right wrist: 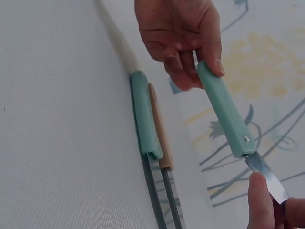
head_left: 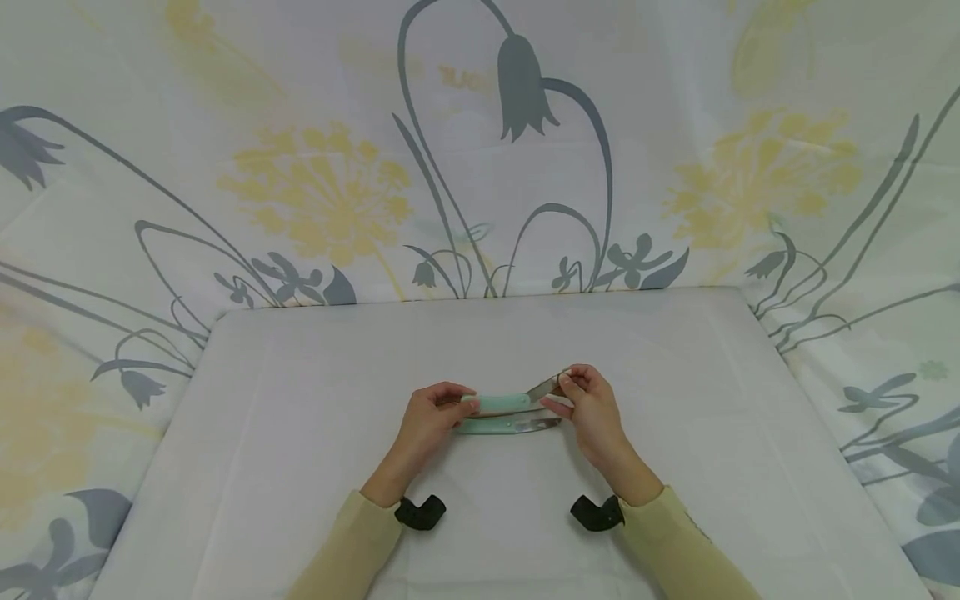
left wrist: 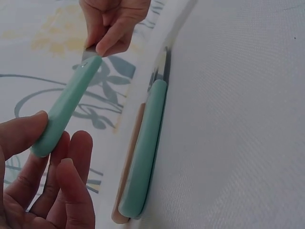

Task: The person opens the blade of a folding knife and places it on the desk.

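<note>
Raised over the white table is a folding knife with a mint-green handle (head_left: pixel 501 404), its blade (right wrist: pixel 267 174) opened out from it. My left hand (head_left: pixel 429 423) pinches the tail of the handle between thumb and fingertips. At the other side, my right hand (head_left: pixel 596 421) pinches the blade near its tip. Below them, a second mint-green folding knife (left wrist: pixel 147 148) lies on the table, blade out. Against its side is a knife with a tan handle (right wrist: pixel 159 129), also with its blade extended and partly hidden in the head view.
The white-covered table (head_left: pixel 315 358) stretches out around the knives. A floral-patterned cloth (head_left: pixel 465 167) stands behind it and along both sides. Black wrist mounts (head_left: pixel 422 512) stick out from the yellow-green sleeves (head_left: pixel 348 546).
</note>
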A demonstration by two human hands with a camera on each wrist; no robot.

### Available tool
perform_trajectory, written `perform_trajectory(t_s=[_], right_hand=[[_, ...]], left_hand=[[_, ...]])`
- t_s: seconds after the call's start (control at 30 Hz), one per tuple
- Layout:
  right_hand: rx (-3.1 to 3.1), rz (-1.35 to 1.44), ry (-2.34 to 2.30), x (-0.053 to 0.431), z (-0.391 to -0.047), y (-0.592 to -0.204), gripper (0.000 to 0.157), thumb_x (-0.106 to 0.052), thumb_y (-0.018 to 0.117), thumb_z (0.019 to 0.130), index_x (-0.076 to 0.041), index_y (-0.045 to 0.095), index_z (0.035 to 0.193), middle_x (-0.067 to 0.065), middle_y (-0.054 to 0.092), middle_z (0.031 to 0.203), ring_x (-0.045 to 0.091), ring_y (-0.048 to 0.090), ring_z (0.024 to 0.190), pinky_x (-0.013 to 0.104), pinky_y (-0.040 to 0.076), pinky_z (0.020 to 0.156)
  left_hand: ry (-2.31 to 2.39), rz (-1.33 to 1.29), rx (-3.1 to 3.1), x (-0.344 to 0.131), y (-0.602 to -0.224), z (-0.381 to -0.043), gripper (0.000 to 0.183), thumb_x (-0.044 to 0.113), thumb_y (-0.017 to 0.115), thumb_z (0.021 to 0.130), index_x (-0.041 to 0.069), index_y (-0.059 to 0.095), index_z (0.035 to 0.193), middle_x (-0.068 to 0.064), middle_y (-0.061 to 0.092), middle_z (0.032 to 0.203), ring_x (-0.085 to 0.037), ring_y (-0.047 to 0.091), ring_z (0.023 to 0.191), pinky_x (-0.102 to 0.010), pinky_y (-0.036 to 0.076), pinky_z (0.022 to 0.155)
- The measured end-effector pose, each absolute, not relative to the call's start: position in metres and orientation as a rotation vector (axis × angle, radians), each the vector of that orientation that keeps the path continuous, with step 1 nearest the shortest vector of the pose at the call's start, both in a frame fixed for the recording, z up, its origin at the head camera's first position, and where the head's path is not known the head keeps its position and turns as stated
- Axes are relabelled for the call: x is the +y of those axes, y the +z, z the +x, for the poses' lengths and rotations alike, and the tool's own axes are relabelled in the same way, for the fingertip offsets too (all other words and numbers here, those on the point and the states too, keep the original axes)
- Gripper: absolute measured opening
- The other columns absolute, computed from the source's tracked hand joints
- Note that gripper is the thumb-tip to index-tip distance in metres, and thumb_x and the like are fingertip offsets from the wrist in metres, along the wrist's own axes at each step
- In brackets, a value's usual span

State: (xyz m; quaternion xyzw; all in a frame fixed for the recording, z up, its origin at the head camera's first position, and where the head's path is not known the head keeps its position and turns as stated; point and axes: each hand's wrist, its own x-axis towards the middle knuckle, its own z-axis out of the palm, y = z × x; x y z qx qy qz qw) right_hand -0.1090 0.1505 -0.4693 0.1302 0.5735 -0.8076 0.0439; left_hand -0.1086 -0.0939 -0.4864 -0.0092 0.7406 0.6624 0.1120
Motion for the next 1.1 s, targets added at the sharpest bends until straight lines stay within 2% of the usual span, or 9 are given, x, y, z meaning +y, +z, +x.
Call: perform_trajectory(t_s=[0.23, 0.43, 0.67, 0.83, 1.1], right_hand=[[1.688, 0.408, -2.502, 0.152, -0.108, -0.471, 0.004, -0.001, 0.046, 0.105, -0.001, 0.044, 0.108, 0.007, 0.051, 0.096, 0.016, 0.060, 0.088, 0.037, 0.055, 0.085], [1.638, 0.425, -2.542, 0.152, -0.108, -0.471, 0.007, -0.002, 0.047, 0.104, 0.001, 0.044, 0.110, 0.007, 0.050, 0.094, 0.017, 0.059, 0.088, 0.039, 0.055, 0.087], [1.630, 0.439, -2.550, 0.154, -0.108, -0.469, 0.004, 0.000, 0.046, 0.104, -0.004, 0.046, 0.106, 0.006, 0.051, 0.093, 0.016, 0.059, 0.087, 0.038, 0.055, 0.086], [1.588, 0.403, -2.561, 0.157, -0.109, -0.468, 0.004, -0.001, 0.052, 0.103, -0.004, 0.050, 0.104, 0.007, 0.055, 0.094, 0.019, 0.063, 0.090, 0.039, 0.055, 0.086], [1.727, 0.317, -2.438, 0.165, -0.113, -0.471, 0.008, -0.003, 0.055, 0.102, 0.001, 0.052, 0.108, 0.006, 0.061, 0.096, 0.018, 0.069, 0.091, 0.039, 0.055, 0.085]], left_hand=[[1.841, -0.037, 2.219, -0.096, -0.486, -0.108, 0.020, 0.020, 0.080, 0.085, 0.007, 0.075, 0.099, -0.004, 0.071, 0.088, -0.016, 0.062, 0.078, -0.028, 0.050, 0.068], [1.795, -0.031, 2.201, -0.095, -0.489, -0.106, 0.020, 0.017, 0.080, 0.085, 0.005, 0.074, 0.100, -0.003, 0.071, 0.088, -0.014, 0.064, 0.078, -0.029, 0.049, 0.068], [1.783, -0.005, 2.190, -0.094, -0.488, -0.106, 0.020, 0.016, 0.079, 0.086, 0.004, 0.073, 0.101, -0.003, 0.072, 0.088, -0.016, 0.067, 0.078, -0.030, 0.049, 0.067], [1.818, -0.007, 2.200, -0.095, -0.487, -0.107, 0.019, 0.014, 0.078, 0.086, 0.003, 0.073, 0.102, -0.004, 0.071, 0.089, -0.017, 0.066, 0.080, -0.034, 0.051, 0.070], [1.847, -0.046, 2.265, -0.103, -0.484, -0.114, 0.017, 0.014, 0.077, 0.086, 0.008, 0.076, 0.103, -0.003, 0.071, 0.094, -0.016, 0.065, 0.082, -0.030, 0.052, 0.073]])
